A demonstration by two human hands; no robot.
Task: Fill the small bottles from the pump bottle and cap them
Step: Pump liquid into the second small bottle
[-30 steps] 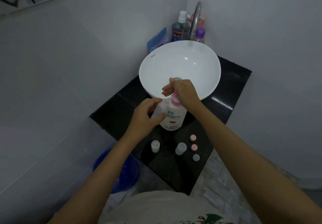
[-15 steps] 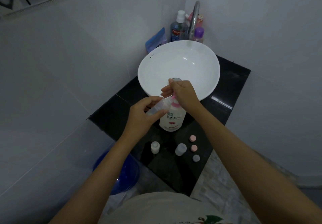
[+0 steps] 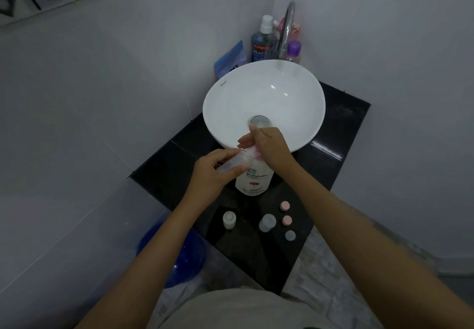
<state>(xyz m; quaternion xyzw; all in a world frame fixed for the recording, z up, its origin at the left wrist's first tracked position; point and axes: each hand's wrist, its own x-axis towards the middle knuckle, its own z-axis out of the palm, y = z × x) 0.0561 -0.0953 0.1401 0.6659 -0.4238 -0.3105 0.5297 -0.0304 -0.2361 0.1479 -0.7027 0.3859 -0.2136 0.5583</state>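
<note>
Where my right hand (image 3: 272, 146) covers the top of the pump bottle (image 3: 254, 178), I cannot see the pump head itself, only a sliver of pink under the palm; the fingers look curled down over it, grasping or pressing, and I cannot tell which; my left hand (image 3: 214, 172) grips a clear small bottle (image 3: 234, 160), tilted with its mouth toward the pink spout, though whether mouth and spout actually touch is lost in blur and fingers; the pump bottle stands on the black counter (image 3: 341, 134) just in front of the white basin (image 3: 264, 103), and I take that basin as my mark for everything else; nearer to me than the basin, past the pump bottle, stand two more small bottles, one to the left (image 3: 229, 220) and one a little to the right (image 3: 267, 222), and whether they hold anything I cannot make out; right of those lie three loose caps, two pink (image 3: 285, 206) (image 3: 286, 220) and one greyish (image 3: 290, 235); behind the basin the tap (image 3: 286, 34) arches up in front of a mouthwash bottle (image 3: 261, 44), a purple-capped bottle (image 3: 293, 50) and a blue pouch (image 3: 230, 58), all partly hidden by one another; below the counter, left of my forearm, a blue tub (image 3: 184, 257) shows only in part.
</note>
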